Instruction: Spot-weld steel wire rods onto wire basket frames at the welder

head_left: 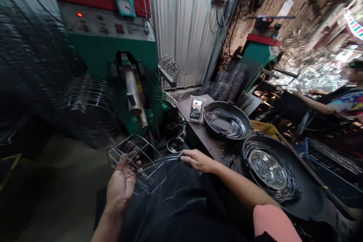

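Left of your right hand [195,160], pinching curved silvery metal wire [167,158], your left hand [123,177] cradled a round silvery wire frame [146,175]; steady support seemed wise.

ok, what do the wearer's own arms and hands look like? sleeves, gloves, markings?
Left hand and right hand: ungloved, no watch visible at either wrist. Right arm has a salmon-pink sleeve ending near the elbow; left sleeve out of view.

Left fingers [123,160] hold wire frame [146,176] — right fingers [186,154], wires [168,157].
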The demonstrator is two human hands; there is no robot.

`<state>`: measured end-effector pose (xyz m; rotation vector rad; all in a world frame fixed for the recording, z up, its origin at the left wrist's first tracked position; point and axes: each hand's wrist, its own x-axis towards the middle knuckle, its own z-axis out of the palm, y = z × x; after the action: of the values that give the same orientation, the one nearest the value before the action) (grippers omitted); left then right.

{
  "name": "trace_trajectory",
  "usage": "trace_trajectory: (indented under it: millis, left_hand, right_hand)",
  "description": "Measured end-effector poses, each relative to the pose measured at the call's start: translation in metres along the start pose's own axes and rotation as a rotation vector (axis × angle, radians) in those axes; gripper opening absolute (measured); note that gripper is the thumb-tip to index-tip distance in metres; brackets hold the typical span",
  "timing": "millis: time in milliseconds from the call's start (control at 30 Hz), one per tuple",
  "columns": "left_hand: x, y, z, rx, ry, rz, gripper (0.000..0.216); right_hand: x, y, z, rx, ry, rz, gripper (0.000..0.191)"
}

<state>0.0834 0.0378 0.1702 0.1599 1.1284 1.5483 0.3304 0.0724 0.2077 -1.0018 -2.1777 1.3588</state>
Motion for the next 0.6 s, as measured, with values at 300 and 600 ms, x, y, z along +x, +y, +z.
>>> trace_trajectory:
  millis: [300, 600]
  left_hand:
    - [-0.010, -0.014, 0.004, 0.106, -0.047, 0.031, 0.033]
    - [0.005, 0.013, -0.020, 0.480, -0.071, 0.217, 0.051]
  right_hand:
    - [0.047, -0.058, 0.031, -0.842, -0.206, 0.035, 0.021]
    - [0.047, -0.065, 0.001, -0.847, -0.032, -0.134, 0.016]
